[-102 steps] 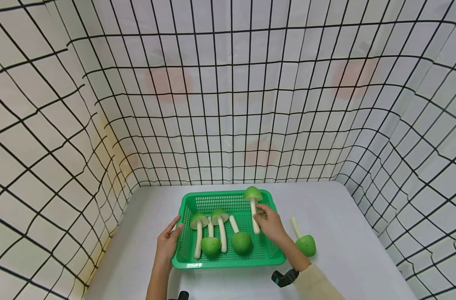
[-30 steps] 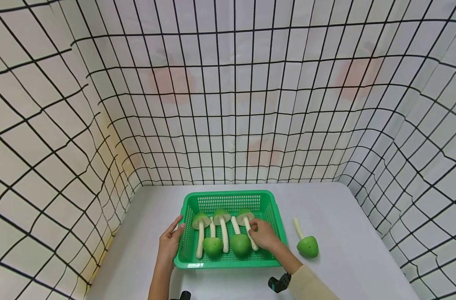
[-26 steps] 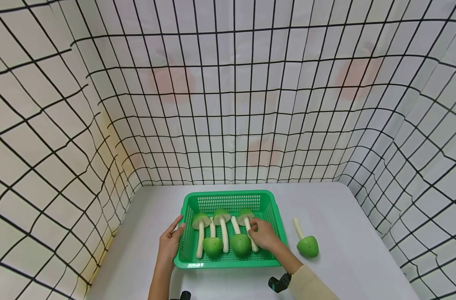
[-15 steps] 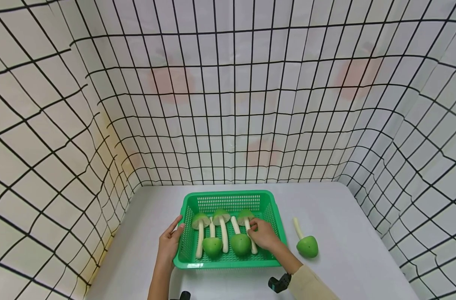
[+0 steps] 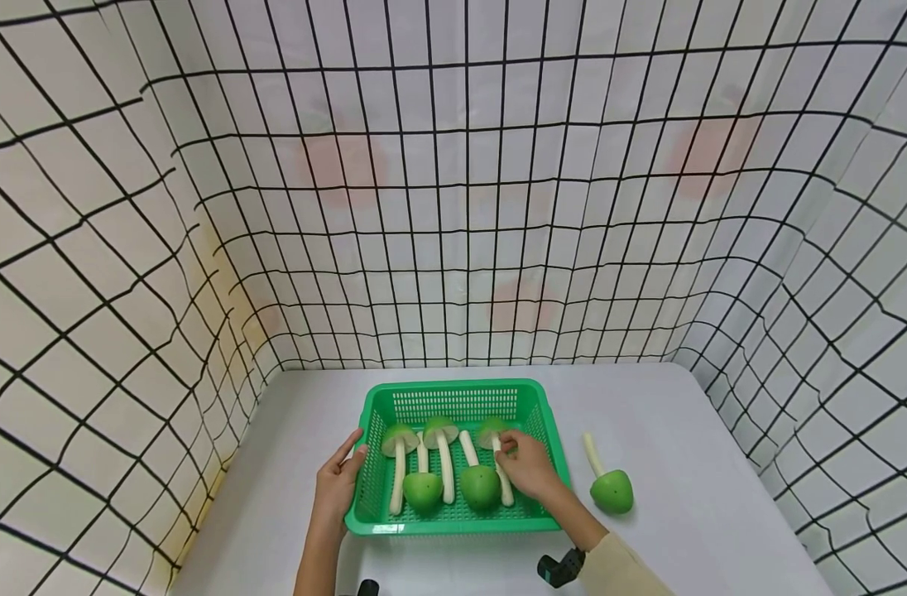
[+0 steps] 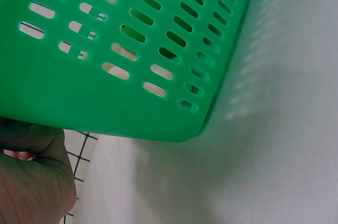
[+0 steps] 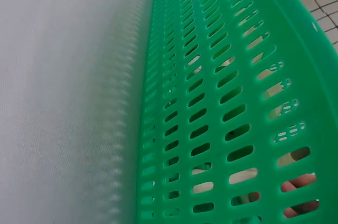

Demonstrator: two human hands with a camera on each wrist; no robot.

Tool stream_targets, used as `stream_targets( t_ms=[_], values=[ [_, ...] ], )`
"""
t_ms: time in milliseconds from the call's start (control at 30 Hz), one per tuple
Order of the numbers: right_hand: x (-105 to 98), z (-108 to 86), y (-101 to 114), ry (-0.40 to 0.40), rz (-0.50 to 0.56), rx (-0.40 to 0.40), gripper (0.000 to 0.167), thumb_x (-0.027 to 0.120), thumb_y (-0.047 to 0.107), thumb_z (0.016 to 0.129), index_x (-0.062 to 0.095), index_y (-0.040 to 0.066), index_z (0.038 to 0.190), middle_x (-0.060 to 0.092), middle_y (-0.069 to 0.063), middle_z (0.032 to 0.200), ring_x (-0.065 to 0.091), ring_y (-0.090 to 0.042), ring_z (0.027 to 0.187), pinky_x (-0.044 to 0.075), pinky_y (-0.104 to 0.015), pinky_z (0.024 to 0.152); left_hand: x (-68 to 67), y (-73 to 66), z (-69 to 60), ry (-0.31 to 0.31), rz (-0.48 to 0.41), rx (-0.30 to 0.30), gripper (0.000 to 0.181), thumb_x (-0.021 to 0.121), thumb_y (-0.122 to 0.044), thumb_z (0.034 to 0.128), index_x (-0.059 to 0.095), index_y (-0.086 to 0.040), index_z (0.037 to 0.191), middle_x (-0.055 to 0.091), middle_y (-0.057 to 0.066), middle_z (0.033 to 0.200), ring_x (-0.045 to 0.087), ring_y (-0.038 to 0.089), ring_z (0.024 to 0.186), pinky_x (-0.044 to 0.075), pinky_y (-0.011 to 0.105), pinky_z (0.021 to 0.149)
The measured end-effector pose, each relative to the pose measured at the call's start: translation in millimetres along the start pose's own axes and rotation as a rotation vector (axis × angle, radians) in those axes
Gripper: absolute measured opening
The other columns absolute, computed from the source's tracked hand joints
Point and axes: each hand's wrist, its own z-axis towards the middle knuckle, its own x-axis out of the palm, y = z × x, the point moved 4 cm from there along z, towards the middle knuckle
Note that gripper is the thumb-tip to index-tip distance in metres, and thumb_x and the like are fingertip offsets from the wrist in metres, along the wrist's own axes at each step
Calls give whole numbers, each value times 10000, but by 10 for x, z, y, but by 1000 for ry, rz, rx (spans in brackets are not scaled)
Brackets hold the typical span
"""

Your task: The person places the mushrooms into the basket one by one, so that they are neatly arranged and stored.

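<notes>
In the head view, a green slotted plastic basket (image 5: 453,525) holds several mushrooms with green caps and pale stems. Some lie cap-away, such as the leftmost mushroom (image 5: 398,463); others lie cap-near, like this mushroom (image 5: 480,487). My right hand (image 5: 530,465) reaches inside and pinches the stem of the rightmost mushroom (image 5: 504,478), whose cap points away. Its fingertips (image 7: 299,182) show through the slots in the right wrist view. My left hand (image 5: 338,484) holds the basket's left rim with thumb and fingers; the left wrist view shows that hand (image 6: 34,176) below the rim.
One more mushroom (image 5: 611,490) lies on the white tabletop (image 5: 669,430), right of the basket and beside my right forearm. Black grid netting (image 5: 464,248) in front of pale walls encloses the far side and both flanks.
The rightmost mushroom was lowered from above the basket's back right to its floor beside the others. In the last half second, its cap shifted slightly right. My left hand stays at the rim.
</notes>
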Motion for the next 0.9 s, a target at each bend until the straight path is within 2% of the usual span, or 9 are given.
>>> stream_targets(
  t_ms=[167, 333, 467, 700, 900],
  values=[
    [-33, -5, 9, -27, 23, -19, 310, 665, 91, 971, 659, -38, 1252, 698, -127, 1093, 704, -293, 999, 577, -443, 833, -2, 110, 63, -22, 5, 26, 520, 668, -418, 1008, 566, -266, 1495, 741, 143, 1103, 668, 213, 915, 545, 301, 720],
    [-117, -26, 87, -58, 44, -71, 273, 676, 55, 960, 663, -51, 1212, 700, -125, 1062, 682, -258, 963, 568, -394, 815, -1, 106, 61, -21, 5, 28, 530, 674, -424, 1002, 565, -262, 1495, 739, 153, 1114, 668, 217, 921, 544, 303, 721],
    [-218, -59, 144, -53, 85, -72, 271, 663, 47, 981, 651, -47, 1235, 685, -172, 1124, 667, -279, 1006, 564, -399, 826, -1, 110, 60, -15, 0, 29, 533, 673, -432, 1001, 566, -262, 1494, 736, 149, 1113, 671, 210, 909, 546, 301, 716],
    [-434, -70, 129, -93, 48, -77, 286, 670, 109, 989, 667, 40, 1267, 699, -150, 1172, 679, -260, 1049, 570, -388, 824, -3, 118, 69, -10, -8, 34, 543, 676, -448, 994, 568, -262, 1493, 742, 126, 1066, 675, 192, 877, 549, 293, 706],
    [-648, -47, 72, -171, 25, -88, 288, 684, 120, 988, 674, 46, 1266, 726, -100, 1139, 688, -256, 1033, 568, -367, 827, -5, 117, 71, -11, -18, 31, 522, 675, -416, 1004, 571, -257, 1491, 752, 109, 1057, 684, 198, 879, 552, 306, 699]
  ],
)
